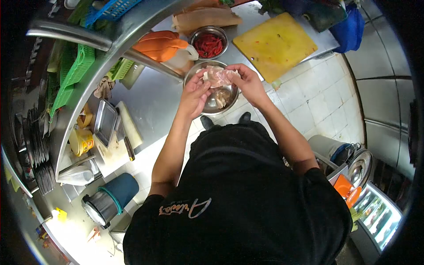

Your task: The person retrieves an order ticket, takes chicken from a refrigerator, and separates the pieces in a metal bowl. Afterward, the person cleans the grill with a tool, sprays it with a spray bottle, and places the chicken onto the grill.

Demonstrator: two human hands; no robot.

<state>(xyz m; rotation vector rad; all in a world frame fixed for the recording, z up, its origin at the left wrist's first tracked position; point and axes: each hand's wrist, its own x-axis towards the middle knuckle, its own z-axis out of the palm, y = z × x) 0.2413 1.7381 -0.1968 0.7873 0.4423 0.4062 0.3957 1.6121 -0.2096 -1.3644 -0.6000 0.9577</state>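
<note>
Fingers of the left hand (195, 96) and of the right hand (248, 84) are pinching, one hand at each end, a piece of raw meat (216, 76), which they hold stretched between them. This meat is pale pink, with whitish parts toward its ends, and its face looks moist and uneven. It is above a steel bowl (207, 107), in which more meat (221, 98) of a duller, beige-pink colour lies. From this view the bowl appears by the near edge of the steel table (145, 95); I cannot tell if it stands upon it. Beyond it, farther from this edge, is a smaller bowl (210, 58) with red chillies (208, 44). Toward the right end of the table is a yellow cutting board (278, 46), whose nearest corner reaches the near edge. About the writing: the black shirt (256, 190) carries pale script lettering (185, 207), which I cannot read with certainty. A yellow tub (79, 143) at the left bears reddish print, too small for reading.
</note>
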